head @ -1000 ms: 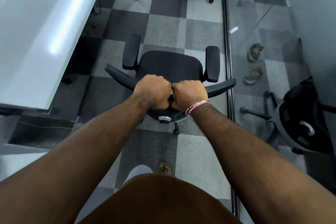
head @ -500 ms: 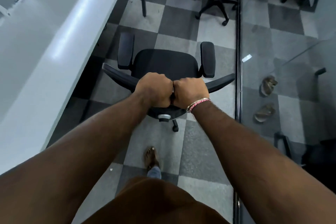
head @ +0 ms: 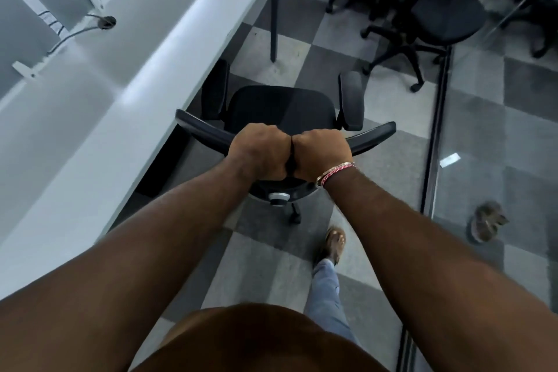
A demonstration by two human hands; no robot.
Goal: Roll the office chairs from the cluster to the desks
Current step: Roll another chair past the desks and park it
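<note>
Now both hands grip the chair's backrest top.

Left hand (head: 259, 152) and right hand (head: 320, 155) are clenched side by side, knuckles touching, on the black chair (head: 280, 110). It stands just beside the desk (head: 126, 93), more chairs (head: 437, 12) ahead on the right.

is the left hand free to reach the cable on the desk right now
Probably not as things stand: the left hand grips the chair back beside the right hand, and the cable lies far across the desk.
</note>
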